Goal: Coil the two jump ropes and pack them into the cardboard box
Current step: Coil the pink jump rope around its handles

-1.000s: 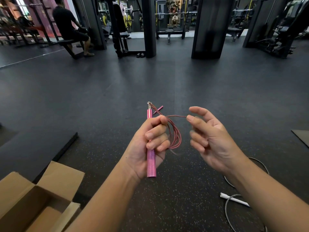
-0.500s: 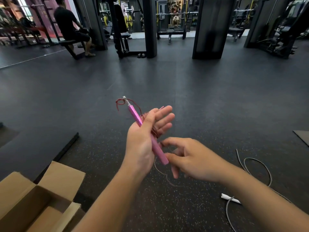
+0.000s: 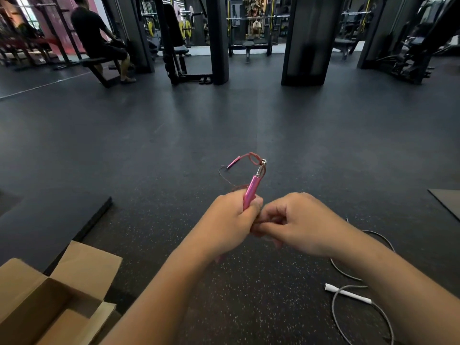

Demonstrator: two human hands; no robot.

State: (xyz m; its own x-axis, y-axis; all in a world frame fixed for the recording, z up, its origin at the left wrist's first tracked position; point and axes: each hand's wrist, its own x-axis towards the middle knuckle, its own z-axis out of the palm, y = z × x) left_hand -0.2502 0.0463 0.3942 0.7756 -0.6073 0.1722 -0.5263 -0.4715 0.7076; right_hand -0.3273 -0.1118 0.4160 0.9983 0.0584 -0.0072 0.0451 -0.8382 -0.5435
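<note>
Gripping the pink handle (image 3: 251, 192) in a closed fist, the left hand (image 3: 231, 222) holds it at centre frame, long axis tilted with its metal swivel tip toward one o'clock. Half a second ago that tip leaned toward eleven o'clock. The pink rope (image 3: 245, 160) loops off the tip toward ten o'clock. The right hand (image 3: 296, 222), then lower and loosely open, now sits curled against the left fist; what it pinches is hidden. The white jump rope (image 3: 348, 293) lies on the floor at four o'clock, the open cardboard box (image 3: 82, 265) at eight o'clock.
</note>
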